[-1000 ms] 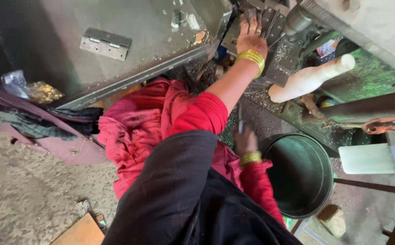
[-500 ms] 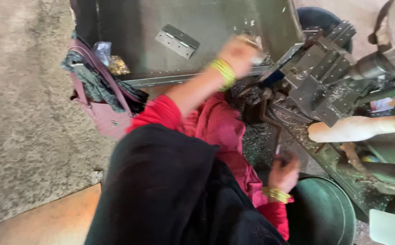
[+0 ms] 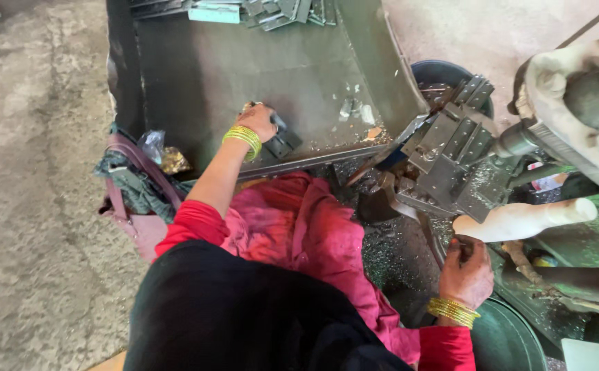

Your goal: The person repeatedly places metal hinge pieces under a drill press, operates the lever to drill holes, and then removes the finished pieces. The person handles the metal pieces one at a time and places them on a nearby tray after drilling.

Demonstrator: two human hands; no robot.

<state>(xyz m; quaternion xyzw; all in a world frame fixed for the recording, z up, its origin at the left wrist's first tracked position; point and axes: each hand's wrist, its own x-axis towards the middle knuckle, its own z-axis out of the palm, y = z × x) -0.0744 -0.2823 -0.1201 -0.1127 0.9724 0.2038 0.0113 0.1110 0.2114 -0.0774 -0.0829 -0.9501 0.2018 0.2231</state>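
Seen from above, a person in red sleeves and gold bangles sits at a metalworking machine. The left hand is closed around a grey metal hinge lying near the front edge of a wide, sloped steel tray. More hinges are piled at the tray's far end. The right hand is clenched on a thin metal rod beneath a pale lever handle. A dark green round tub sits just beside that wrist; its contents cannot be seen. A crumpled clear plastic packet lies on a pink bag left of the tray.
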